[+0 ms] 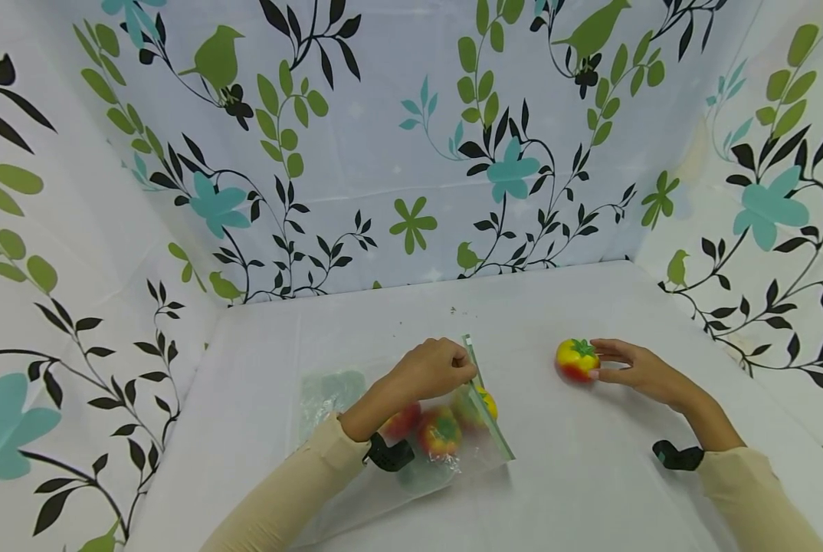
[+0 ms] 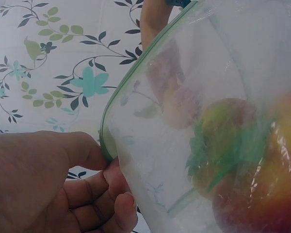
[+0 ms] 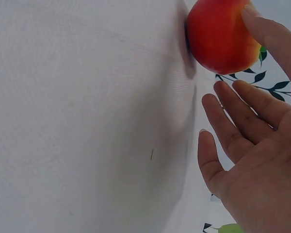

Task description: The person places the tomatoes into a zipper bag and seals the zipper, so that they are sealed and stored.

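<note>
A clear zip bag (image 1: 479, 468) with a green seal strip lies on the table, holding several red-and-yellow fruits (image 1: 441, 432) with green leafy tops. My left hand (image 1: 428, 372) pinches the bag's seal edge between thumb and fingers, as the left wrist view shows. To the right of the bag, a single red-and-yellow, tomato-like fruit (image 1: 577, 360) with a green leafy top rests on the table. Beside it is my right hand (image 1: 635, 373), fingers spread and mostly straight. In the right wrist view its thumb appears against the fruit (image 3: 220, 36), while the other fingers stand apart from it.
A white cloth covers the table (image 1: 556, 475). Patterned curtains (image 1: 398, 153) with leaves, birds and flowers rise behind it and on both sides. Small dark specks (image 1: 453, 310) lie toward the table's back edge. Each wrist wears a black band (image 1: 678, 456).
</note>
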### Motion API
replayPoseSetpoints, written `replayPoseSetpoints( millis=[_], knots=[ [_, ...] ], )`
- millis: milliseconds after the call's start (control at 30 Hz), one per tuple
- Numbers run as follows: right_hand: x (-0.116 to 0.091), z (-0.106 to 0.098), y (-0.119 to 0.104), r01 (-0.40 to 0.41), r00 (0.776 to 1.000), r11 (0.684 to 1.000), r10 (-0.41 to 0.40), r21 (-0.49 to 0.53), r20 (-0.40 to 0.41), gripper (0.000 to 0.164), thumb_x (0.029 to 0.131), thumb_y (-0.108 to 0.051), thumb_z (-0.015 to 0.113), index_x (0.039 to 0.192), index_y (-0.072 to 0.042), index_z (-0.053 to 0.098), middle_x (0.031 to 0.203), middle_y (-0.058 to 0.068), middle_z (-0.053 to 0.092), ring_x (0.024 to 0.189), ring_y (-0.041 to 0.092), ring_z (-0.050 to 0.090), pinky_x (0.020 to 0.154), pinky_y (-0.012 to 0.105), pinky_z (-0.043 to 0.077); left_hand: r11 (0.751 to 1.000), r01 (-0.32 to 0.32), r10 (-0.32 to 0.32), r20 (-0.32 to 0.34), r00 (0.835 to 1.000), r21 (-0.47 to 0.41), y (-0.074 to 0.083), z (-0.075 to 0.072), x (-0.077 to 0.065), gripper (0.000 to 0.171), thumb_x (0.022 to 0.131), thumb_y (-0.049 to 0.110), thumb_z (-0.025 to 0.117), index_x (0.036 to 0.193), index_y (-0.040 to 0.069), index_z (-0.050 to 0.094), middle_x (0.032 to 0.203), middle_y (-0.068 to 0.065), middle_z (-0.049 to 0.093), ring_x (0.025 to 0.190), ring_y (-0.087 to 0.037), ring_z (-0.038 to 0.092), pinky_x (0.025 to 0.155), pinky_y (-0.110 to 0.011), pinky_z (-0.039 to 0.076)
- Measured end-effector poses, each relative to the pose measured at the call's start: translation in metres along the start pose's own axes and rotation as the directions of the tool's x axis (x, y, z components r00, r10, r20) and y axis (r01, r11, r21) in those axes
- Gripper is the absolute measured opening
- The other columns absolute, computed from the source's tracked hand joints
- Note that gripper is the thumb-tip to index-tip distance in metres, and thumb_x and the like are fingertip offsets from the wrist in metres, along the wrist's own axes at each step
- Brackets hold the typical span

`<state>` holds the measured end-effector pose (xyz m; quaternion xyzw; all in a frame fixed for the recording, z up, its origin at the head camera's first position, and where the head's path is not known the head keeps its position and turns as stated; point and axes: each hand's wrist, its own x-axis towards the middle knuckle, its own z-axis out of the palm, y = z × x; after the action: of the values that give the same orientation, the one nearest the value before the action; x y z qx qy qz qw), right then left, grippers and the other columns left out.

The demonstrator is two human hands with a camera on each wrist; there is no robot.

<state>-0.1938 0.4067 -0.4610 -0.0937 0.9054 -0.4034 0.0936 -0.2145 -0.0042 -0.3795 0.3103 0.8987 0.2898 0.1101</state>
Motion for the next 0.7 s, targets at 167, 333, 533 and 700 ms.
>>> replayPoseSetpoints(
  millis=[167, 333, 533, 700],
  knots=[
    [0.0020, 0.0035, 0.0002, -0.015, 1.000, 1.000, 0.015, -0.004, 0.001, 0.071, 0.102, -0.034, 0.067, 0.159, 0.000, 0.040, 0.155, 0.030, 0.048, 0.141, 0.052, 0.044, 0.105, 0.072, 0.044, 1.000, 0.004, -0.004, 0.002, 1.000, -0.002, -0.0001, -0.0001, -0.0006, 0.039, 0.098, 0.019, 0.057, 0.060, 0.020, 0.047, 0.056, 0.009, 0.033, 0.052, -0.009, 0.031, 0.051, -0.026, 0.025],
    [0.0031, 0.0063, 0.0020, -0.025, 1.000, 1.000, 0.025, 0.003, 0.004, 0.072, 0.102, -0.035, 0.067, 0.159, 0.001, 0.039, 0.155, 0.030, 0.048, 0.141, 0.053, 0.044, 0.105, 0.072, 0.043, 1.000, 0.005, -0.005, -0.002, 1.000, 0.007, 0.0002, 0.0001, -0.0003, 0.039, 0.097, 0.019, 0.057, 0.060, 0.020, 0.046, 0.056, 0.009, 0.032, 0.052, -0.009, 0.030, 0.051, -0.026, 0.025],
    [0.0028, 0.0080, 0.0026, -0.038, 0.999, 0.999, 0.037, 0.014, 0.010, 0.074, 0.102, -0.035, 0.067, 0.159, 0.002, 0.038, 0.154, 0.031, 0.049, 0.141, 0.053, 0.043, 0.105, 0.072, 0.043, 1.000, 0.003, -0.003, -0.002, 1.000, 0.005, 0.0005, 0.0005, -0.0002, 0.040, 0.097, 0.018, 0.056, 0.059, 0.020, 0.043, 0.055, 0.009, 0.030, 0.052, -0.009, 0.028, 0.052, -0.027, 0.024],
    [0.0017, 0.0089, 0.0018, -0.027, 1.000, 1.000, 0.027, 0.009, -0.006, 0.072, 0.102, -0.035, 0.068, 0.157, 0.003, 0.041, 0.152, 0.030, 0.051, 0.140, 0.053, 0.045, 0.105, 0.072, 0.043, 1.000, 0.013, -0.013, 0.000, 1.000, -0.005, 0.0009, 0.0004, -0.0001, 0.039, 0.097, 0.019, 0.056, 0.060, 0.020, 0.045, 0.055, 0.009, 0.032, 0.052, -0.009, 0.030, 0.051, -0.027, 0.025]
  ],
)
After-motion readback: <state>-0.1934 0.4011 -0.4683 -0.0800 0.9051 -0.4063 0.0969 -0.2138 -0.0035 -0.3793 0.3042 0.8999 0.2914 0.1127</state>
